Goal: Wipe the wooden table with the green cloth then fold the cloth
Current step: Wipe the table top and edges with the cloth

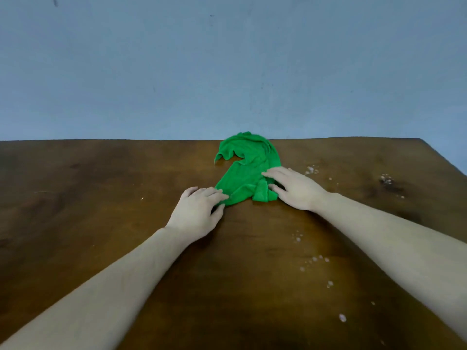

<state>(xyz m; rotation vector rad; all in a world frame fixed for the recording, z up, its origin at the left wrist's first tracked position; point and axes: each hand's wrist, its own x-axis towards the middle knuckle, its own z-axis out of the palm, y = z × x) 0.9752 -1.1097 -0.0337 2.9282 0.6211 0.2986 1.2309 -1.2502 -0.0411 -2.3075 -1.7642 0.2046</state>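
Crumpled green cloth (249, 170) on brown wooden table (101, 188); left hand (199, 210) pinches near corner, right hand (293, 188) spread flat on it.

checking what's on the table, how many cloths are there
1. The green cloth lies crumpled at the far middle of the wooden table, with the left hand and right hand on its near edge. None seems hidden.

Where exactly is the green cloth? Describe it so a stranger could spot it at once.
Start at the wooden table under the blue wall and look to the middle of its far edge. The green cloth lies there crumpled, with the left hand at its near left corner and the right hand on its right side. It is the only bright green thing there.
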